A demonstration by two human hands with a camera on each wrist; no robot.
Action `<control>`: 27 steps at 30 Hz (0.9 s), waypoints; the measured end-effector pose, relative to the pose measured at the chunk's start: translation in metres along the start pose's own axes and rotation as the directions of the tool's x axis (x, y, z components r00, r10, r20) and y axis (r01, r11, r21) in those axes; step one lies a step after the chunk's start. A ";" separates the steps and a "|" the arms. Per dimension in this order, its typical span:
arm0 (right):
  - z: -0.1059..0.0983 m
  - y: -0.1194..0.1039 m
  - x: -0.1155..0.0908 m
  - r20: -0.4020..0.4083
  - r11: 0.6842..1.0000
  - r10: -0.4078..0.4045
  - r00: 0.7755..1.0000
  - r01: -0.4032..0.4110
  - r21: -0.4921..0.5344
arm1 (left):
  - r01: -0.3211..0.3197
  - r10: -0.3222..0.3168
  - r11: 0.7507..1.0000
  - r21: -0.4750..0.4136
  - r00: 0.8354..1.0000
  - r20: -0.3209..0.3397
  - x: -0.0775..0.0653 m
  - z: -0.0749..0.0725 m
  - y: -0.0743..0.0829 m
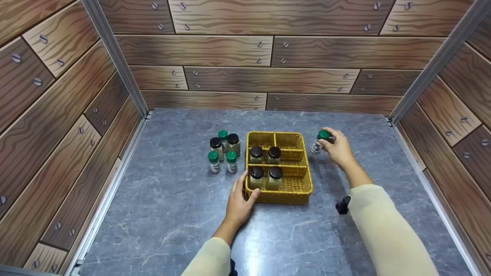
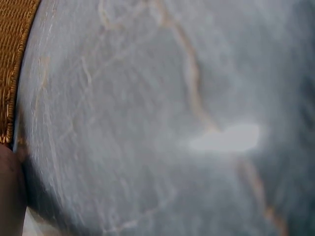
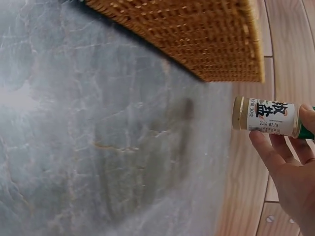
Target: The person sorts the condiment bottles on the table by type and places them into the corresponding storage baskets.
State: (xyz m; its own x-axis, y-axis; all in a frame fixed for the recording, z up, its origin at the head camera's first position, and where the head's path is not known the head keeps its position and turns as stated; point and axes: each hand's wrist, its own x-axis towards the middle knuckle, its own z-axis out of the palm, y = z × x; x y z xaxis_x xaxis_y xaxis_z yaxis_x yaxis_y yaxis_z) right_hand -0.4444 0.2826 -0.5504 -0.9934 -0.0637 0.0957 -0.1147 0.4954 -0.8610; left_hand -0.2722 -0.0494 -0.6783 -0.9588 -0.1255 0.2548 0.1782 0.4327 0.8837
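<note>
My right hand [image 1: 340, 148] holds a small spice bottle [image 1: 316, 147] by its green cap, to the right of the wicker basket [image 1: 282, 197]. In the right wrist view, the bottle [image 3: 270, 116] has a white label with dark printing, and its base is off the table. My left hand [image 1: 238, 203] grips the basket's front left corner, fingers along the left side and thumb at the front. Two dark-capped jars [image 1: 256, 177] stand in the front compartment, and two more [image 1: 274, 155] in the middle one. The left wrist view shows only part of a digit [image 2: 10, 191] beside the basket.
Left of the basket stand several more bottles: green-capped ones [image 1: 214, 162] in front, dark-capped ones [image 1: 233, 145] and another green-capped one [image 1: 223, 140] behind. Wood-patterned panels [image 1: 230, 50] close off the back and sides of the grey marbled table [image 1: 172, 214].
</note>
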 end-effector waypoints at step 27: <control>0.043 -0.045 0.003 0.007 0.988 -0.101 0.995 0.100 0.116 | -0.009 0.009 1.000 0.005 1.000 -0.008 0.001 0.000 0.000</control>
State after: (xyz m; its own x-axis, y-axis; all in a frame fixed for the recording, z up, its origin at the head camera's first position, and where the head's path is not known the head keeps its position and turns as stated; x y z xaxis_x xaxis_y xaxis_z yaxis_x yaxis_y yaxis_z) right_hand -0.4421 0.2231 -0.5331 -0.9766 -0.1200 0.1786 -0.2115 0.3829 -0.8993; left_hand -0.2729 -0.0492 -0.6786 -0.9554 -0.1287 0.2657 0.1856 0.4381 0.8796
